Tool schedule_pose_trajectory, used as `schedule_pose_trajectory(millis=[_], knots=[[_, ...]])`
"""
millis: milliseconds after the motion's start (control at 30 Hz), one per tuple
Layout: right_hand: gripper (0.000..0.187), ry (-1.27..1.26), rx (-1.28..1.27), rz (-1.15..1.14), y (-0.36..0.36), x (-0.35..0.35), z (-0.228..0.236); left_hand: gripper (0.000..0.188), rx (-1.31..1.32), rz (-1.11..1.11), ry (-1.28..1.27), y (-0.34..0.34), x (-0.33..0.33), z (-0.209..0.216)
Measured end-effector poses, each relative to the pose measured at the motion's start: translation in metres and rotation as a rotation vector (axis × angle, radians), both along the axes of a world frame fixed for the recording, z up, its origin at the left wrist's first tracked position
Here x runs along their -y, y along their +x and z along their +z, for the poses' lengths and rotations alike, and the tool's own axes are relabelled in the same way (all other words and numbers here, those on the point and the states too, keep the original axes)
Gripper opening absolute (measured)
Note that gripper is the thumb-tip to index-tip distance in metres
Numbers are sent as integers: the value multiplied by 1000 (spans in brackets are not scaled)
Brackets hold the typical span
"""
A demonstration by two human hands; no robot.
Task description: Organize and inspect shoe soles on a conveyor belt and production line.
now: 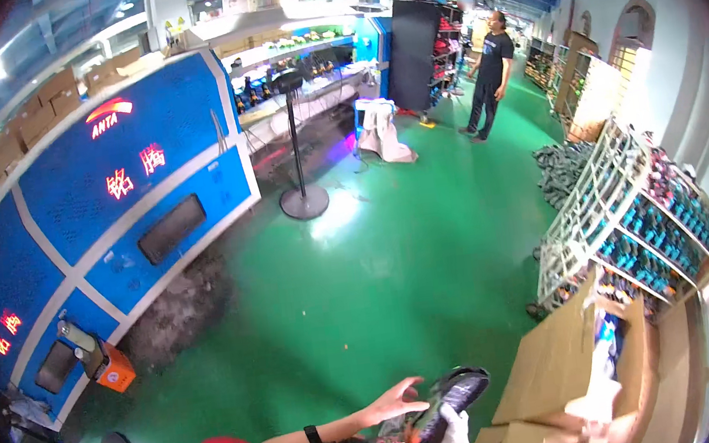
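Note:
A dark shoe (463, 389) with a patch of orange near its lower end is held low in front of me, tilted. My right hand (454, 434), in a white glove, is closed round its side. Just left of the shoe is my bare left hand (394, 401), a dark band on its wrist. Its fingers are apart and hold nothing; whether a fingertip touches the shoe I cannot tell. Close by on the right stands an open cardboard box (545, 362) with white and blue contents partly showing.
Blue machine housings (162, 147) line the left side, with an orange bin (113, 370) at their foot. A black stand (304, 201) rises from the green floor (379, 280). White wire racks (609, 232) of shoes are at right; a person (493, 70) stands farther back.

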State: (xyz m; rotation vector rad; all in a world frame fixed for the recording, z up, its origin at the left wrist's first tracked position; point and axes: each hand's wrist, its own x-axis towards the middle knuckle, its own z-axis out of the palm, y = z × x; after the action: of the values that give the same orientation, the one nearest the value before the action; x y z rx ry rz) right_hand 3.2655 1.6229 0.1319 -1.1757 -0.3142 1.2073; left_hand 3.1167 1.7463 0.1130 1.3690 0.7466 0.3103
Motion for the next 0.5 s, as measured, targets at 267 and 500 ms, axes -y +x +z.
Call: schedule_pose_trajectory(millis=[267,500], knots=[[38,165,-240,117,176,-252,29,88,123,168,-23,148,-170,12],[51,121,94,475,285,-424,31,82,188,330,-272,265,-342,3]])
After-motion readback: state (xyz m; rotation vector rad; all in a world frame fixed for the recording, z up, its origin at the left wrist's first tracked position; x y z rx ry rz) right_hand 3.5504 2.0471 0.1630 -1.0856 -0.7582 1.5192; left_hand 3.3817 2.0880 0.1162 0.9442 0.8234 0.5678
